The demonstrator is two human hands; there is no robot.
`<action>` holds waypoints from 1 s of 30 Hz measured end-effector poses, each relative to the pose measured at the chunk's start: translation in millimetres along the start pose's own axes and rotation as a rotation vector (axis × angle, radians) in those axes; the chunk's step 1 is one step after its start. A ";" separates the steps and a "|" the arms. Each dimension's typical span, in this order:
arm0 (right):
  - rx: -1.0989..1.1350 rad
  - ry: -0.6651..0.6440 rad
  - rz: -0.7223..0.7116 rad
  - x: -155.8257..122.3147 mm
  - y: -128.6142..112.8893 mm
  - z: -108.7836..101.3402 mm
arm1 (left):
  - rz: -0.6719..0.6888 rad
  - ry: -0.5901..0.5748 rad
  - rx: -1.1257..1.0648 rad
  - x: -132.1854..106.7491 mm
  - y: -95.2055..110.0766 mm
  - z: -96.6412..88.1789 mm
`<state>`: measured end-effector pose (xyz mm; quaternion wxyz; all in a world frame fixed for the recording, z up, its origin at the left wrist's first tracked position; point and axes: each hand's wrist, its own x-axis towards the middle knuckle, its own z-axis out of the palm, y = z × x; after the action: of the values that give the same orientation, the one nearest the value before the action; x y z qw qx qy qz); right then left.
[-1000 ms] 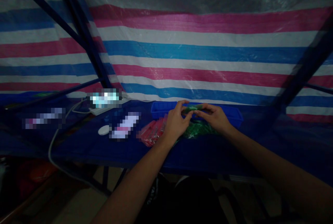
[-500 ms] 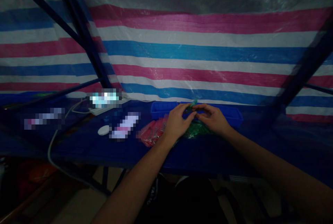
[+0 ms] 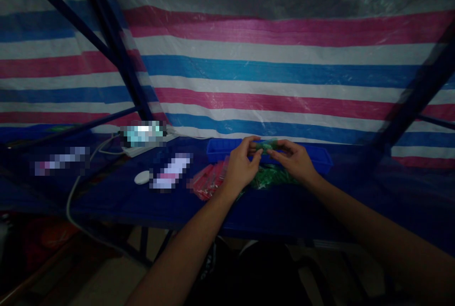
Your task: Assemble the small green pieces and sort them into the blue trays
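Through the head view I have both bare hands raised together above the dark blue table (image 3: 170,209). The left hand (image 3: 244,159) pinches the left end of a small, translucent green plastic piece (image 3: 267,145), and the right hand (image 3: 297,160) grips its right end, so it spans the gap between them. I can't tell whether it is a bag, or whether anything is inside.

On the near side, just below the fingers, lies a loose heap of shiny green plastic (image 3: 268,178); to its left, partly hidden by the left forearm, is a fanned stack of red plastic packets (image 3: 209,181). Beyond the hands, at the far side, sits a long blue plastic tray (image 3: 322,155).

I judge the step in hand to be working this single piece with the fingertips. The next move, I'd say, calls for steady pinches on both ends and light thumb pressure, since thin film may slip or crumple.
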<state>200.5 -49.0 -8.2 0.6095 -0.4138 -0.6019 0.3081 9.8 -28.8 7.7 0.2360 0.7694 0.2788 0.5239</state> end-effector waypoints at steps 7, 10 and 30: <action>0.069 0.048 0.035 0.7 1.2 -1.7 | 0.067 0.093 0.104 0.4 -0.2 -0.5; 0.063 0.044 0.039 0.9 2.5 -2.8 | 0.081 0.004 0.111 -0.9 5.0 -0.6; -0.016 0.035 -0.069 -2.6 1.2 2.0 | 0.027 0.033 0.181 -0.4 4.4 -3.9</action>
<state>198.5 -50.4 -10.7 0.6269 -0.4029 -0.6076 0.2749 6.9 -32.0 11.7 0.1538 0.7826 0.3186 0.5122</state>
